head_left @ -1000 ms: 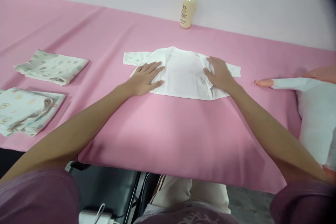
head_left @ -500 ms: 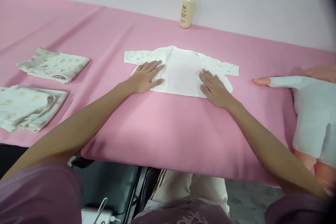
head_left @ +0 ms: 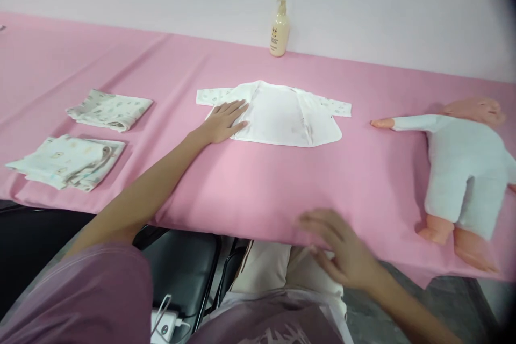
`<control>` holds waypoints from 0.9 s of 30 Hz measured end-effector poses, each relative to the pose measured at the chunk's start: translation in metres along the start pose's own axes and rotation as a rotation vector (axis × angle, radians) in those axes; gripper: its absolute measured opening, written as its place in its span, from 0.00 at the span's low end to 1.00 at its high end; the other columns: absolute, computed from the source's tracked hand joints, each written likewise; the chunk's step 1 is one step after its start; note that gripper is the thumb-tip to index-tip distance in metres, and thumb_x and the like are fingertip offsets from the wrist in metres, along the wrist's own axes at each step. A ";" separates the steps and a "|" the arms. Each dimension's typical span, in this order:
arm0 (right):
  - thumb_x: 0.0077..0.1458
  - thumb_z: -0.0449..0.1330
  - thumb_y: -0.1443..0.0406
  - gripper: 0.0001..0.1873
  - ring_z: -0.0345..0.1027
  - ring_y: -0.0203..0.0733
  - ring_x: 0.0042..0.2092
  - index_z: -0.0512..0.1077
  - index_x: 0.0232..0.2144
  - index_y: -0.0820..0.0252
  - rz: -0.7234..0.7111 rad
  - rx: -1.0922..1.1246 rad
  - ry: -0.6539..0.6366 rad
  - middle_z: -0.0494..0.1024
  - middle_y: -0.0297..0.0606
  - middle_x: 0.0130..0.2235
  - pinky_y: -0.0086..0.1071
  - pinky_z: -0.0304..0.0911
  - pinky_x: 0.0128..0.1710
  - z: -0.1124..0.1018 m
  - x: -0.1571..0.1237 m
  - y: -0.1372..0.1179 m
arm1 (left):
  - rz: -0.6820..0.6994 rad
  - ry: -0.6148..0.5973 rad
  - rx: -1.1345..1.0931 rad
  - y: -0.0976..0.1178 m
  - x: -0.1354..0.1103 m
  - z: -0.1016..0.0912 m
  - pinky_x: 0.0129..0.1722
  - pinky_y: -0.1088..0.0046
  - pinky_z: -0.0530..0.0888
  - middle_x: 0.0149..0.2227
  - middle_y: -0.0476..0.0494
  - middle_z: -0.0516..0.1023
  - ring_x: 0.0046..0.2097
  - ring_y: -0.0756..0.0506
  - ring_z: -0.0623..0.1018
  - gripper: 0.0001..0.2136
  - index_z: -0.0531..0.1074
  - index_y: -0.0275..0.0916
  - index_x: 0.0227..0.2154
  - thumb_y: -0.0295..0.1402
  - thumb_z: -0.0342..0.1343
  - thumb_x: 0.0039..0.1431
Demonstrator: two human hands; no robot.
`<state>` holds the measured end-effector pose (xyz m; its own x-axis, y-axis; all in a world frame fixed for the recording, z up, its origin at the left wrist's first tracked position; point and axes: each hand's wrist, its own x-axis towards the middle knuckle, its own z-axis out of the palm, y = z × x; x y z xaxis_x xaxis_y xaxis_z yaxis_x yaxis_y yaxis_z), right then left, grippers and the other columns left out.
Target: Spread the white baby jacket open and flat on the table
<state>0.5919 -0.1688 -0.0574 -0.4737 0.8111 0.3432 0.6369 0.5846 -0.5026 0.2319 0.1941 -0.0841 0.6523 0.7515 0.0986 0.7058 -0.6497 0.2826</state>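
A small white baby shirt [head_left: 276, 115] with printed sleeves lies spread, its front laid open, on the pink-covered table [head_left: 250, 183]. My left hand [head_left: 226, 122] rests flat on the shirt's left front panel, fingers spread. Away from the shirt, my right hand [head_left: 338, 247] hovers near the table's front edge, blurred by motion, with its fingers apart and nothing in it. On the right a baby doll [head_left: 463, 156] in a white body suit lies on its back, its arm stretched toward the shirt.
Two folded printed cloths lie on the left, a smaller one [head_left: 110, 110] behind a larger one [head_left: 66, 161]. A cream pump bottle [head_left: 279, 29] stands by the wall. Below the front edge are a black chair [head_left: 181, 263] and a white device with a cable [head_left: 163, 325].
My right hand has lifted off the shirt's right panel and come back toward my body. My left hand stays on the shirt. The view has shifted, showing more of the doll.
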 end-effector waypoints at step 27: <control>0.71 0.56 0.41 0.20 0.86 0.74 0.47 0.79 0.48 0.42 1.039 0.136 0.480 0.88 0.49 0.45 0.69 0.81 0.49 0.144 -0.307 0.019 | 0.202 0.176 -0.786 0.347 -0.284 0.235 0.49 0.46 0.87 0.31 0.40 0.84 0.36 0.35 0.85 0.21 0.87 0.57 0.66 0.41 0.51 0.83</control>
<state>0.6623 -0.4096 -0.2866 0.5399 0.8410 -0.0353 0.4991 -0.3536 -0.7911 0.3560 -0.2715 -0.2383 0.6468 0.6786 0.3481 0.1385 -0.5533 0.8214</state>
